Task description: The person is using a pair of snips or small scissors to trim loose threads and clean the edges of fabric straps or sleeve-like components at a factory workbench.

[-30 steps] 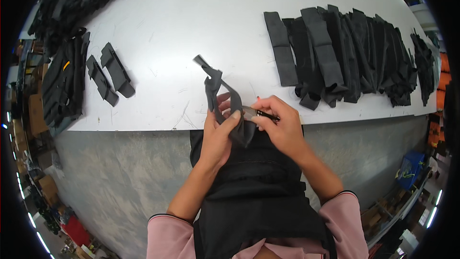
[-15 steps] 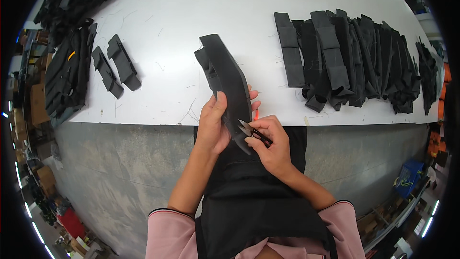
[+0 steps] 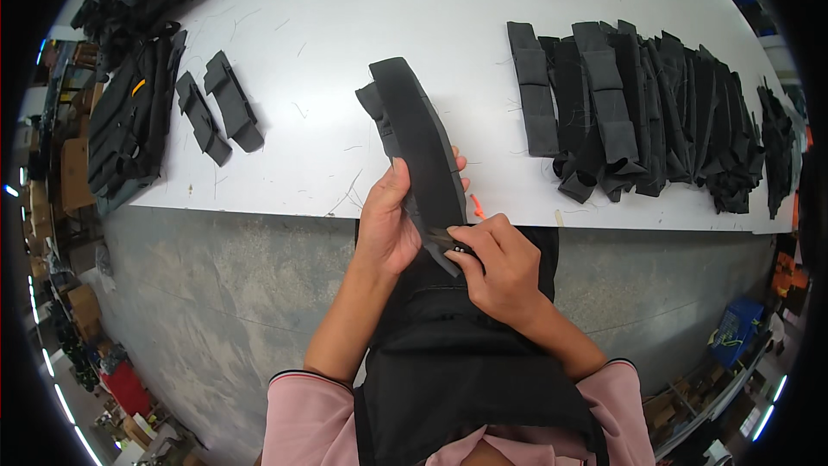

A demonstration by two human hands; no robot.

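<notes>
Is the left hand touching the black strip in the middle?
Touching. The head view shows the left hand around the strip: thumb against its left edge, fingertips showing past its right edge.

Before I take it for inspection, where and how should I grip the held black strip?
Probably pinch the black strip by its upper end, from the far side: that end projects free beyond the left hand, while the right hand holds snips near the lower end.

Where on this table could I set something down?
Between the two small strips and the held strip, and from there to the right-hand strip row, stray threads aside. Crowded: that row and the dark bundles at left.
</notes>
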